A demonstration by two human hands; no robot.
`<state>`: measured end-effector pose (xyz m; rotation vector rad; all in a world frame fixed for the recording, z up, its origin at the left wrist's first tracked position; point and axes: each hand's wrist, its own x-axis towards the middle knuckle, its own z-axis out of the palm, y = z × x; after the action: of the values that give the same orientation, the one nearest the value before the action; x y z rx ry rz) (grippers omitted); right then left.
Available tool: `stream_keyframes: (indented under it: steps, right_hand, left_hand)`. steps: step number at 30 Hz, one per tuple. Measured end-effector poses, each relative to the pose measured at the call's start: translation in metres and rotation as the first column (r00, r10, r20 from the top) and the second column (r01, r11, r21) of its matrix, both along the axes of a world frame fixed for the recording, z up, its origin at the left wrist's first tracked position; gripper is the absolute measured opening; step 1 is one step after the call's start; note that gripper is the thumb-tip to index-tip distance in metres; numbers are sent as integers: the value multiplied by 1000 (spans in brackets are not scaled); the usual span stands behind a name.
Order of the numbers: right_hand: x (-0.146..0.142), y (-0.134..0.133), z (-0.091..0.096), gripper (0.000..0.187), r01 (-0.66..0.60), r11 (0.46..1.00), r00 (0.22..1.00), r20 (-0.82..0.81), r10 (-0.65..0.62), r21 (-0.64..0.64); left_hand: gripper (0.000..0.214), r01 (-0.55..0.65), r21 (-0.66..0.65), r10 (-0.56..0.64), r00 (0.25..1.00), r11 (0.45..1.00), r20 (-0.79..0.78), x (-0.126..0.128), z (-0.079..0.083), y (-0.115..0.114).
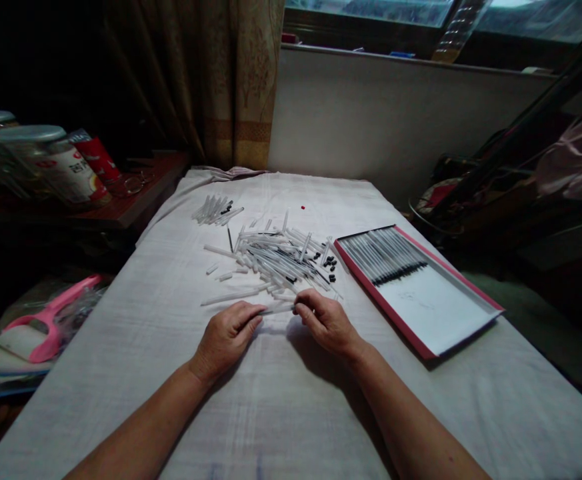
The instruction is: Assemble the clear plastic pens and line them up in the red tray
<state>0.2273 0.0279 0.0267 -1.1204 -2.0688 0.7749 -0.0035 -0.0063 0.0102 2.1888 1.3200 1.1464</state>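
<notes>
Between my hands a clear pen barrel (277, 309) lies level, just in front of a heap of pen parts (275, 257). My left hand (228, 333) is closed on its left end. At its right end my right hand (327, 321) pinches, with a dark bit showing at the fingertips; whether that is a cap or plug I cannot tell. The heap holds clear barrels, short clear caps and dark refills. Small black plugs (331, 263) lie at its right edge. A smaller pile of clear tubes (215, 209) sits behind on the left.
A red-edged box lid (423, 355) on the right holds a row of pens (383, 253), black tips towards me. A tiny red piece (303, 207) lies at the back. Jars (61, 167) and pink scissors-like handles (51, 320) are on the left, off the cloth-covered table (251, 413).
</notes>
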Motion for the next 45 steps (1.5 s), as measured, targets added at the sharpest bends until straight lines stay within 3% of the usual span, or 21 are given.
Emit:
stream_keyframes:
  steps: [5,10,12,15,16,18,20,22,25,28,32,35,37,39,41,43,45]
  right_hand:
    - [-6,0,-4,28,64,998,997,46,-65,25]
    - [-7,0,-1,29,18,1000,997,81,-19,4]
    - [-6,0,0,31,31,1000,998,48,-31,-2]
    - [-9,2,0,36,192,981,976,-102,-194,-30]
    - [-10,2,0,37,245,968,956,-156,-249,-49]
    - [-14,1,0,37,270,961,936,-216,-278,-68]
    - [-20,-2,1,34,190,982,966,-173,-190,-21]
    - [-26,-3,2,28,50,997,998,-45,-47,59]
    - [-32,3,5,24,-98,988,985,156,79,117]
    - [-35,20,10,22,-11,988,948,317,-40,156]
    - [-42,40,14,22,141,972,820,528,-223,190]
    - [-49,47,14,20,153,973,747,624,-230,175]
    - [-51,47,14,21,152,971,740,630,-236,186]
    - [-50,45,13,21,166,969,780,576,-244,185]
    - [-44,41,12,18,191,974,866,446,-225,121]
    - [-35,34,9,15,200,980,951,239,-196,9]
    - [-26,24,5,15,179,979,984,14,-179,-100]
  left_hand:
    - [19,-16,-2,16,999,1000,48,0,-3,0]
    - [19,-12,18,12,1000,1000,5,-2,-2,0]
    - [22,-80,99,84,996,992,-31,-3,2,0]
    - [27,-281,201,282,959,938,27,-4,9,-1]
    - [24,-310,175,303,951,934,69,-3,10,-2]
    - [24,-270,4,266,950,963,164,-1,11,-2]
    - [36,-160,-253,234,926,954,297,1,10,-1]
    - [47,-55,-450,281,845,891,454,3,9,1]
    - [51,40,-549,379,682,835,625,1,10,5]
    - [47,62,-572,423,608,818,672,-3,12,6]
    - [45,77,-580,381,683,811,623,-4,14,3]
    - [48,82,-590,352,734,803,581,-3,15,1]
    - [50,79,-596,337,762,799,553,-4,14,1]
    - [49,52,-584,312,805,810,504,-6,12,2]
    - [44,-34,-510,276,870,860,408,-9,9,2]
    - [37,-133,-352,235,935,926,265,-12,6,1]
    - [31,-166,-191,188,976,967,108,-13,5,0]
